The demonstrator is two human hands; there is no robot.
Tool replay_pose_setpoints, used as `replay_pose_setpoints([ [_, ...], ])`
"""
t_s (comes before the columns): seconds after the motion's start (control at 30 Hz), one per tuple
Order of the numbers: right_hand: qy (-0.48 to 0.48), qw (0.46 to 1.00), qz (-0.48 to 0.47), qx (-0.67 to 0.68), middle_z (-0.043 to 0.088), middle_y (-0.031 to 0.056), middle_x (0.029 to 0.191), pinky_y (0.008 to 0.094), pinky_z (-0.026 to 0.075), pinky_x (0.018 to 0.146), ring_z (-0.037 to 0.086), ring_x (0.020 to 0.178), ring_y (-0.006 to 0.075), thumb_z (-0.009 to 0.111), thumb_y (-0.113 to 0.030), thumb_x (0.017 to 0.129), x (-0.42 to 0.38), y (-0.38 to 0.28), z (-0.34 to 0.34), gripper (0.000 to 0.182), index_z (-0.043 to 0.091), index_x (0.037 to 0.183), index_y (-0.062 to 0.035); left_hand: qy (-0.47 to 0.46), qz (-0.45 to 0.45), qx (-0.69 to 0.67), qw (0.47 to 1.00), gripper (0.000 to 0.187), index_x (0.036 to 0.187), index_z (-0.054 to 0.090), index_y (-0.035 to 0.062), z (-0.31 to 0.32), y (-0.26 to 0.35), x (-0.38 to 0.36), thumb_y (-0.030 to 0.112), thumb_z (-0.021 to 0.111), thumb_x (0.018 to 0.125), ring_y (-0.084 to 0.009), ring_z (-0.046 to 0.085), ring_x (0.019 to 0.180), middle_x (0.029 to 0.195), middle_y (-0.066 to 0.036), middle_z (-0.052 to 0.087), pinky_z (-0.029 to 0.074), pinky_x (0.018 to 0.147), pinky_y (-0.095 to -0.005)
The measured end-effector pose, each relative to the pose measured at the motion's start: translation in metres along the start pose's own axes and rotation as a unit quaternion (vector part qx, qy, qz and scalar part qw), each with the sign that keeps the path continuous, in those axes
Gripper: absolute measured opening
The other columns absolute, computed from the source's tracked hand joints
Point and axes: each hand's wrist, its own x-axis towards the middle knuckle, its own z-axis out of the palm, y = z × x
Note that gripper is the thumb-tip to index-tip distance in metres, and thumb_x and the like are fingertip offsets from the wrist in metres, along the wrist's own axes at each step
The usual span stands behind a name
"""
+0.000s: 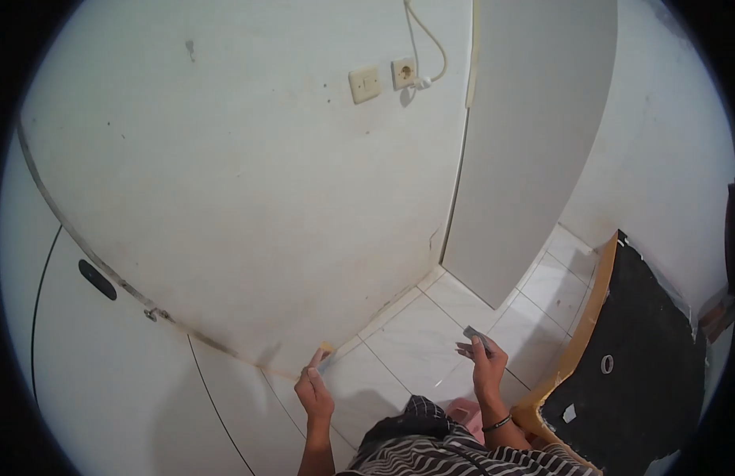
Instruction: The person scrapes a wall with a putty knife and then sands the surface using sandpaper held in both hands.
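Low in front of the wall, my left hand (313, 390) is closed around a small flat piece with a yellow end (327, 347) and a pale grey-blue part; its exact kind I cannot make out. To the right, over the floor tiles, my right hand (489, 366) pinches a small dark grey flat piece (473, 333) between thumb and fingers. The two hands are apart, and neither piece visibly touches the other. A dark band circles my right wrist.
The stained white wall (248, 174) carries a light switch (365, 85) and a socket (404, 73) with a plugged-in cord. A grey panel (526, 143) stands at right. Beside me is a black-topped, yellow-edged piece (637, 317) holding a roll of tape (607, 364). Something pink (466, 412) sits below.
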Motion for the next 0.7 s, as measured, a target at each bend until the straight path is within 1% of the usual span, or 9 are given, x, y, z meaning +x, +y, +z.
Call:
replay_pose_setpoints([
  [0.1, 0.001, 1.0, 0.014, -0.007, 0.07, 0.0218, 0.11, 0.0398, 0.064, 0.08, 0.074, 0.092, 0.0325, 0.062, -0.015, 0.101, -0.001, 0.0, 0.007, 0.037, 0.062, 0.121, 0.0158, -0.013, 0.01, -0.014, 1.0, 0.047, 0.127, 0.065, -0.0062, -0.004, -0.005, 0.003, 0.026, 0.035, 0.111, -0.0296, 0.07, 0.1, 0.109, -0.019, 0.073, 0.05, 0.092, -0.0355],
  [0.2, -0.031, 0.999, 0.006, -0.01, 0.07, 0.022, 0.111, 0.0395, 0.064, 0.081, 0.074, 0.092, 0.0324, 0.061, -0.013, 0.101, -0.003, -0.009, 0.018, 0.035, 0.062, 0.121, 0.0159, 0.009, -0.02, -0.036, 0.999, 0.048, 0.128, 0.065, -0.0062, -0.008, -0.002, -0.001, 0.027, 0.034, 0.111, -0.0284, 0.07, 0.1, 0.11, -0.019, 0.073, 0.05, 0.092, -0.0349],
  [0.3, -0.031, 1.0, -0.002, 0.003, 0.07, 0.0216, 0.111, 0.0392, 0.063, 0.081, 0.074, 0.092, 0.0322, 0.06, -0.012, 0.102, -0.002, -0.015, 0.027, 0.034, 0.062, 0.121, 0.0161, -0.011, -0.055, -0.035, 0.998, 0.059, 0.132, 0.06, -0.0107, -0.014, -0.021, -0.01, 0.036, 0.031, 0.112, -0.0269, 0.068, 0.11, 0.116, -0.021, 0.072, 0.048, 0.102, -0.036],
  [0.4, -0.04, 0.999, -0.004, -0.002, 0.07, 0.0217, 0.112, 0.0397, 0.064, 0.081, 0.074, 0.092, 0.033, 0.06, -0.012, 0.102, -0.002, -0.012, 0.028, 0.034, 0.063, 0.12, 0.0159, -0.009, -0.052, -0.034, 0.998, 0.059, 0.132, 0.06, -0.0107, -0.015, -0.027, -0.015, 0.036, 0.031, 0.112, -0.0268, 0.068, 0.11, 0.116, -0.021, 0.072, 0.048, 0.102, -0.036],
  [0.5, -0.038, 0.999, 0.0, 0.009, 0.071, 0.0199, 0.108, 0.0389, 0.063, 0.081, 0.074, 0.092, 0.0303, 0.062, -0.013, 0.101, -0.004, -0.012, 0.029, 0.033, 0.064, 0.121, 0.0138, 0.009, -0.054, -0.005, 0.999, 0.049, 0.129, 0.064, -0.0071, -0.017, -0.012, -0.016, 0.027, 0.035, 0.111, -0.0258, 0.069, 0.096, 0.11, -0.019, 0.074, 0.051, 0.089, -0.0333],
  [0.6, -0.04, 0.999, 0.003, 0.018, 0.071, 0.02, 0.108, 0.0388, 0.063, 0.081, 0.074, 0.092, 0.0306, 0.063, -0.013, 0.101, -0.004, -0.01, 0.028, 0.033, 0.064, 0.121, 0.014, 0.017, -0.046, -0.051, 0.998, 0.058, 0.131, 0.061, -0.0106, -0.017, -0.022, -0.014, 0.035, 0.031, 0.112, -0.0266, 0.068, 0.11, 0.116, -0.021, 0.072, 0.048, 0.102, -0.0358],
  [0.7, -0.044, 0.999, -0.005, 0.008, 0.07, 0.0229, 0.113, 0.0408, 0.064, 0.081, 0.074, 0.092, 0.0337, 0.061, -0.014, 0.102, -0.003, -0.009, 0.024, 0.035, 0.063, 0.121, 0.0163, 0.008, -0.053, -0.023, 0.998, 0.058, 0.131, 0.061, -0.01, -0.019, -0.02, -0.012, 0.035, 0.03, 0.112, -0.0266, 0.068, 0.109, 0.116, -0.021, 0.072, 0.048, 0.102, -0.0357],
])
